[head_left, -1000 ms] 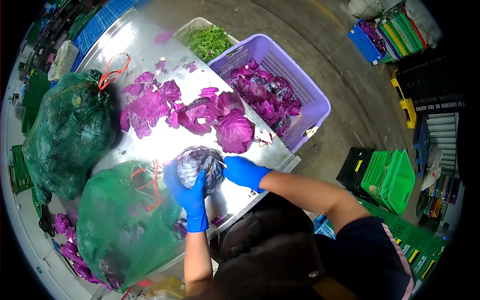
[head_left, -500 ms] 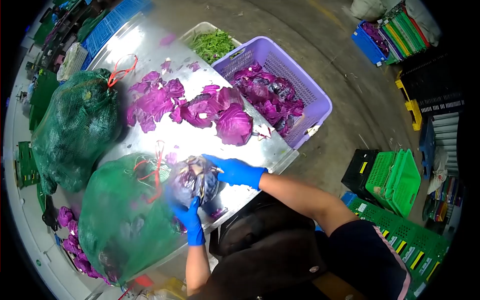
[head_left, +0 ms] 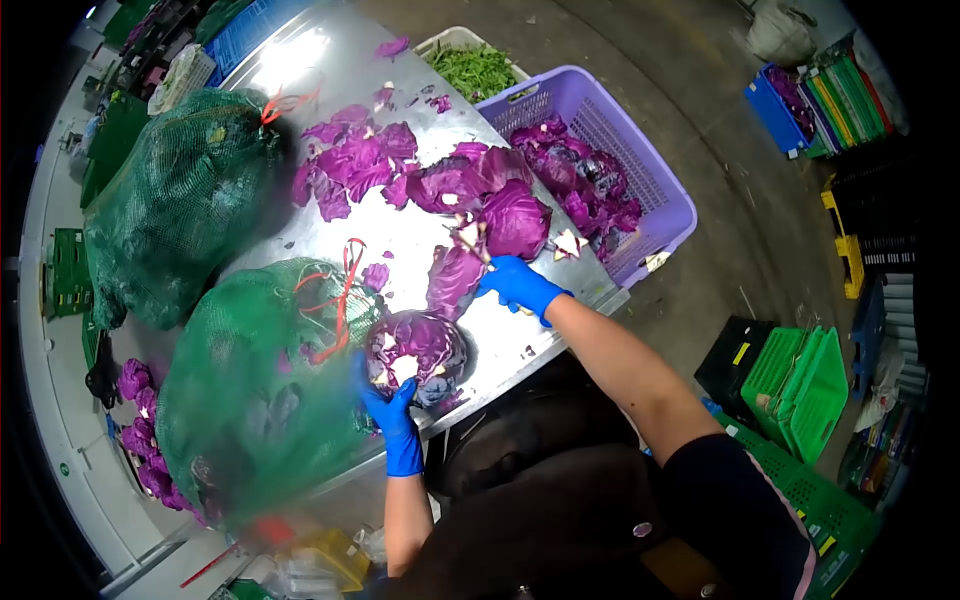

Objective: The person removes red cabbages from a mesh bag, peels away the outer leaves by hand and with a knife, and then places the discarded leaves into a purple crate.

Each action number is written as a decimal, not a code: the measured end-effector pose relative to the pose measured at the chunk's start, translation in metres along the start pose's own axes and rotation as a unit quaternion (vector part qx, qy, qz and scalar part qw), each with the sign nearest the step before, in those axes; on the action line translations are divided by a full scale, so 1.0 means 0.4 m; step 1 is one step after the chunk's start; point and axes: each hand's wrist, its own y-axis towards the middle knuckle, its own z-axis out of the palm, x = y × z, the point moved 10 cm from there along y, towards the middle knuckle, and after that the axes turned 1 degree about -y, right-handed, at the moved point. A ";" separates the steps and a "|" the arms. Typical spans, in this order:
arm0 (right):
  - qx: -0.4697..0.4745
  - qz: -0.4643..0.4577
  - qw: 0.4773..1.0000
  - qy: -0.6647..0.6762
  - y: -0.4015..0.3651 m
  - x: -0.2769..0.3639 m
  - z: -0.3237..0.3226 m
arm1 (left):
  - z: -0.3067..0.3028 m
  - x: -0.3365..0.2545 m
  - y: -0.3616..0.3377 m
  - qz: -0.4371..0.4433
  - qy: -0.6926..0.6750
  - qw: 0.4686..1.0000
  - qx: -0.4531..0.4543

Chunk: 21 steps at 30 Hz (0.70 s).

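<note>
A purple cabbage (head_left: 425, 340) rests near the front edge of the metal table (head_left: 510, 350), its pale cut base showing. Around its lower left side is my left hand (head_left: 393, 412), in a blue glove, thumb against the base. My right hand (head_left: 522, 287), also gloved in blue, pinches a loose purple leaf (head_left: 455, 280) to the right of the cabbage. Just beyond lie more leaves (head_left: 515, 218) in a spread pile. A pale star-shaped cut piece (head_left: 568, 244) is near the table's right edge.
Left of the cabbage lies an open green net bag (head_left: 260, 400); a full, tied one (head_left: 185, 205) is behind it. A purple crate (head_left: 660, 195) of leaves and a pale crate of greens (head_left: 470, 70) stand beyond the table edge. Green crates (head_left: 800, 390) stand at right.
My right hand has left the cabbage and moved outward with a leaf. The cabbage now shows its cut base and brighter purple outside. The camera view has shifted slightly.
</note>
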 end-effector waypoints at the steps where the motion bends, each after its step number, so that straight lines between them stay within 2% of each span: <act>1: -0.031 -0.015 0.999 0.001 0.006 0.011 -0.043 | 0.019 0.013 0.004 -0.003 -0.032 0.999 0.020; 3: -0.094 -0.041 0.995 0.015 -0.003 0.050 -0.128 | 0.076 0.010 0.019 -0.006 -0.074 0.995 0.066; 8: -0.312 -0.131 0.938 0.077 -0.067 0.138 -0.393 | 0.275 -0.052 0.099 0.046 -0.035 0.970 0.237; 9: -0.288 -0.119 0.949 -0.054 -0.106 0.178 -0.374 | 0.302 -0.052 0.122 0.050 -0.028 0.957 0.284; 11: -0.246 -0.118 0.908 -0.318 -0.192 0.255 -0.331 | 0.333 -0.073 0.143 0.061 0.007 0.934 0.352; 12: -0.297 -0.199 0.865 -0.351 -0.283 0.327 -0.244 | 0.340 -0.084 0.156 0.066 0.033 0.929 0.362; 14: -0.250 -0.320 0.857 -0.317 -0.310 0.345 -0.072 | 0.342 -0.093 0.173 0.058 0.069 0.935 0.344; 15: -0.209 -0.354 0.867 -0.281 -0.300 0.324 -0.006 | 0.326 -0.088 0.165 0.011 0.049 0.951 0.304; 18: -0.189 -0.385 0.873 -0.230 -0.288 0.293 0.051 | 0.289 -0.140 0.077 0.096 0.139 0.975 0.142; 20: -0.199 -0.390 0.869 -0.230 -0.281 0.281 0.059 | 0.285 -0.117 0.072 0.080 0.152 0.980 0.106; 21: -0.209 -0.313 0.885 -0.274 -0.217 0.248 0.027 | 0.282 -0.104 0.068 0.071 0.157 0.981 0.088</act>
